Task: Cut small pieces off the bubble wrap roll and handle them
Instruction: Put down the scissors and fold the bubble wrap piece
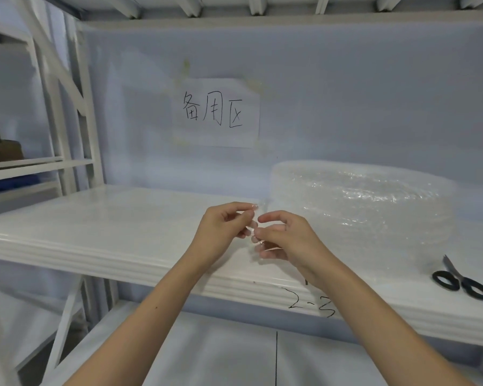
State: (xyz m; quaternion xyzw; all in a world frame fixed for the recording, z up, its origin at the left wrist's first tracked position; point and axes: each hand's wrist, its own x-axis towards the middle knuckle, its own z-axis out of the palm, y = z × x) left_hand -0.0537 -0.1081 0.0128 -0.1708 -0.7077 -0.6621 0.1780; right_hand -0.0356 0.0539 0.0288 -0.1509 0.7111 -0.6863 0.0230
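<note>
A small clear piece of bubble wrap [258,240] is pinched between the curled fingers of the left hand [226,229] and the right hand [285,240], held together above the front of the white shelf [109,227]. The bubble wrap roll [363,207] is laid flat on the shelf just right of the hands. Black-handled scissors [462,280] are lying beside the roll, near the shelf's front edge.

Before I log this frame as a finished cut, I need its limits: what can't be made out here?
- Head view: the small bubble wrap piece is clear plastic between the left hand and right hand; its outline and size are lost behind the fingers.
- Head view: the scissors blades run against the bubble wrap roll; their tip is unclear.
- Head view: the shelf is cut off by the right edge.
</note>
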